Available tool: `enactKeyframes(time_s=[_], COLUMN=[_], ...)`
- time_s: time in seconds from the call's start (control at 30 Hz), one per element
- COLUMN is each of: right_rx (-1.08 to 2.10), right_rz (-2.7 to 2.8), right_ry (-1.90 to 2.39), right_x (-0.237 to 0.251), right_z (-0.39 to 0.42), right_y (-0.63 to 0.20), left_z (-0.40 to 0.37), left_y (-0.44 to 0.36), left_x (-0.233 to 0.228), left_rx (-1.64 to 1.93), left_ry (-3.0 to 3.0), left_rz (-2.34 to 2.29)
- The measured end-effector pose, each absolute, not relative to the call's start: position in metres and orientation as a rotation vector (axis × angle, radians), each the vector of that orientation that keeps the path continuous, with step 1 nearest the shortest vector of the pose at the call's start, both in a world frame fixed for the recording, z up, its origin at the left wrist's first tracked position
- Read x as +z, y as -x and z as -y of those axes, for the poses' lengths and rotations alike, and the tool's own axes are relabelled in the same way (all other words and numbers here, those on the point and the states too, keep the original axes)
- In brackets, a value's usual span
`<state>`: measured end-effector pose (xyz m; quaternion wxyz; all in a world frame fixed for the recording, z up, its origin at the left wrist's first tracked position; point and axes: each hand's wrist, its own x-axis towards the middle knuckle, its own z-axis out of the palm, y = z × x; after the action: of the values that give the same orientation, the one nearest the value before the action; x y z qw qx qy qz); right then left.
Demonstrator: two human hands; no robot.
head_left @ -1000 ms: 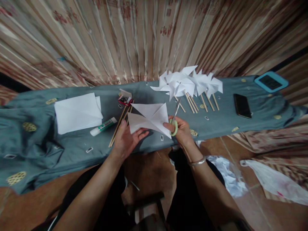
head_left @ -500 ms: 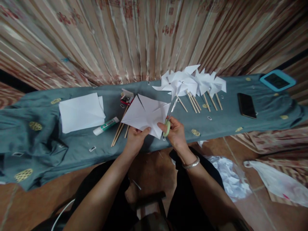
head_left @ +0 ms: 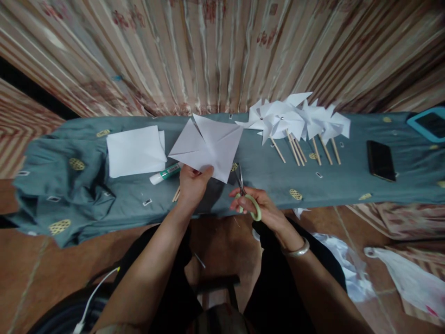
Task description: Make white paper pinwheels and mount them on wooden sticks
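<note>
A square sheet of white paper (head_left: 212, 144), slit inward from its corners, is pinched at its lower edge by my left hand (head_left: 195, 185), thumb on top. The sheet is held above the cloth and hides part of what lies beneath. My right hand (head_left: 262, 206) grips green-handled scissors (head_left: 253, 204), fingers in the loops, blades pointing up and away from me, apart from the paper. Left of the sheet lies a glue stick (head_left: 166, 174), partly covered by it. Ends of wooden sticks (head_left: 176, 194) show beside my left hand.
A stack of white paper (head_left: 135, 153) lies at left. Several paper pinwheels (head_left: 285, 118) on sticks rest at the back right, with a black phone (head_left: 381, 160) and a blue-framed tablet (head_left: 431, 123) further right. Crumpled paper (head_left: 344, 264) and a plastic bag (head_left: 406, 278) are on the floor.
My right hand with the scissors has drawn away from the paper, down and to the right. My left hand keeps the sheet, now raised slightly and turned. The view has shifted left.
</note>
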<state>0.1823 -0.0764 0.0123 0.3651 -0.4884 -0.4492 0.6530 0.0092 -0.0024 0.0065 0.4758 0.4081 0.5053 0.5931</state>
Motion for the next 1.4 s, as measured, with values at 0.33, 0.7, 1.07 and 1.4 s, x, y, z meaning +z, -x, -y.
enactKeyframes(time_s=[0.33,0.7,1.07,1.4], right_rx=[1.842,1.823,1.856,1.843], right_rz=[1.325,1.323,1.326,1.356], right_ry=[1.241,1.259,1.255,1.249], right_x=[0.014,0.015,0.012,0.012], right_z=[0.082,0.080,0.079,0.078], right_y=[-0.180,-0.179,-0.179,-0.179], left_z=[0.007,0.011,0.007,0.009], left_y=[-0.012,-0.017,-0.014,-0.013], left_x=[0.008,0.011,0.002,0.003], left_rx=[1.393,1.379,1.380,1.353], left_ry=[-1.048,-1.016,-1.166,-1.166], left_rz=[-1.214,-1.192,-1.175,-1.206])
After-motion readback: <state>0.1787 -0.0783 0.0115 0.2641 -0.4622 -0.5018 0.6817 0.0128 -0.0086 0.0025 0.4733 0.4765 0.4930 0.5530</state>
